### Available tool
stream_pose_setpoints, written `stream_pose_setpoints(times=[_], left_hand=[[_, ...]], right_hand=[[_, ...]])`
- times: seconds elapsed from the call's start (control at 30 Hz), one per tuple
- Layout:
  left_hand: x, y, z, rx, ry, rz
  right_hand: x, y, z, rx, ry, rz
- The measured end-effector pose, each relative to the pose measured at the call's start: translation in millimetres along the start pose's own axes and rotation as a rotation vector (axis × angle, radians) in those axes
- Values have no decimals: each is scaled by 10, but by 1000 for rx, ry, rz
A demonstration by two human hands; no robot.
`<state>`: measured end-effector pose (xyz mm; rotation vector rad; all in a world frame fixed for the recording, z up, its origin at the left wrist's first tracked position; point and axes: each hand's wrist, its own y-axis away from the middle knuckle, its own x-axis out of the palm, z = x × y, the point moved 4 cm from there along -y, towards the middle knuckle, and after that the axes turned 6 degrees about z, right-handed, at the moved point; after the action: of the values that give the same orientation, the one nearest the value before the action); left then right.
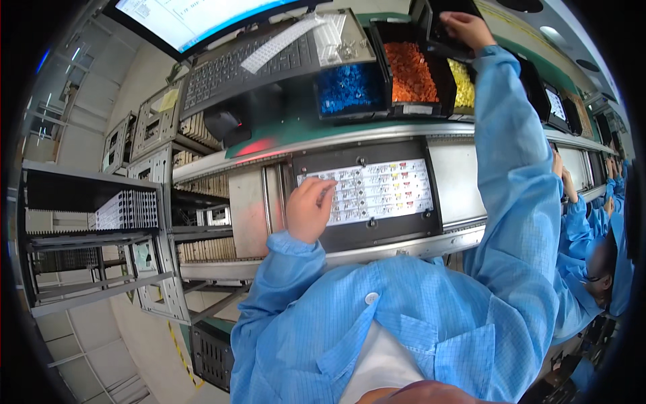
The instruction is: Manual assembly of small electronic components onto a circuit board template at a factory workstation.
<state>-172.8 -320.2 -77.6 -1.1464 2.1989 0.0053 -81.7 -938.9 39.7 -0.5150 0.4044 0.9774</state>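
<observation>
A white circuit panel [383, 190] with rows of small red and yellow parts lies in a black carrier [367, 232] on the conveyor. My left hand [309, 207] rests on the panel's left edge, fingers curled onto it. My right hand [469, 28] is stretched far up into a black bin [444, 34] at the top, fingers bent inside it; what it holds is hidden. Both arms wear blue coat sleeves.
Bins of blue [348, 87], orange [410, 71] and yellow [461, 84] parts stand behind the conveyor rail [336, 138]. A keyboard [249, 64] and monitor [195, 20] sit at top left. Metal racks [94, 236] stand left. Other blue-coated workers [592, 256] line the right.
</observation>
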Motion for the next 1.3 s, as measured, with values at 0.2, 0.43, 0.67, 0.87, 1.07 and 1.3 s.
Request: stream_pose_setpoints(times=[0.2,0.43,0.67,0.87,1.07,1.3], left_hand=[[-107,126,41,-65,-48,-54],[56,62,48,-79,-40,58],[107,38,-32,-18,-97,80],[387,-158,-194,155,-237,155],[589,-258,-209,195,-397,203],[552,-266,-134,39,-62,215]], right_hand=[[1199,2058,1320,-12,-249,407],[2508,3486,956,256,-315,775],[2503,3452,918,227,-300,674],[2273,3331,634,72,-295,448],[2128,3377,815,-264,200,310],[2227,3350,725,-267,190,237]])
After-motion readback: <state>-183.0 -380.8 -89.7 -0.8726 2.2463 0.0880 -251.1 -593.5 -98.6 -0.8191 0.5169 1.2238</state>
